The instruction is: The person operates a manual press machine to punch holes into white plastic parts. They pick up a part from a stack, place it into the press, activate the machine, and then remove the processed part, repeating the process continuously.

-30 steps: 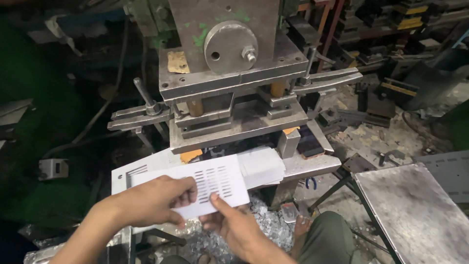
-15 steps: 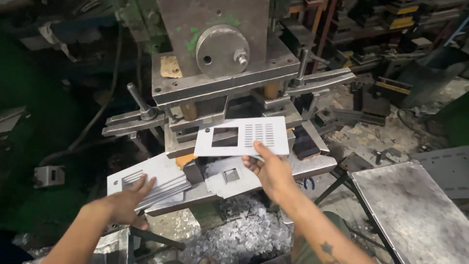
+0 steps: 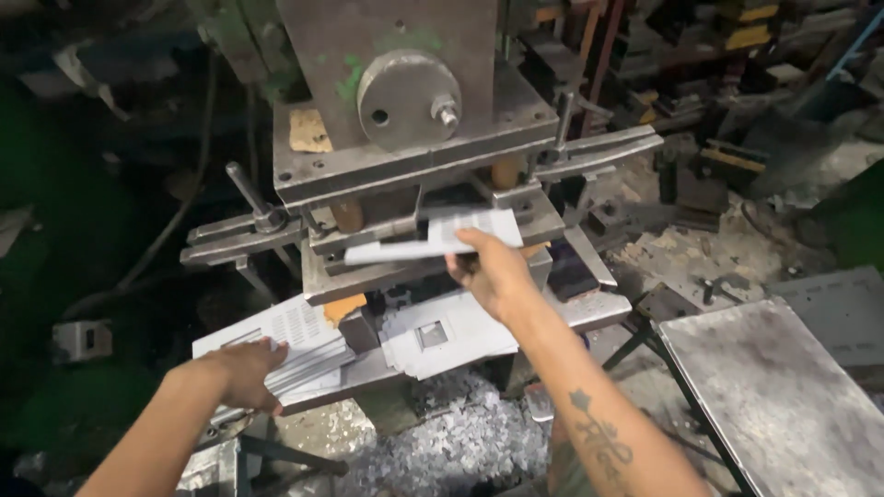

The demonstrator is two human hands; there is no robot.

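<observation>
The right hand (image 3: 493, 271) pinches a perforated metal sheet (image 3: 433, 237), its far edge in the press (image 3: 405, 138) gap, above a punched sheet (image 3: 442, 336) at the bed's front edge. The left hand (image 3: 244, 373) lies flat, fingers together, on the sheet stack (image 3: 285, 336); the die is hidden in shadow

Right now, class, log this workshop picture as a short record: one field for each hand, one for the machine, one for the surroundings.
Left hand: rests flat on a stack of white perforated sheets at the machine's left ledge.
Right hand: grips one white sheet by its edge, the sheet lying in the gap of the press.
Below the press: more punched sheets, metal scrap on the floor.
Right side: grey metal table.
</observation>
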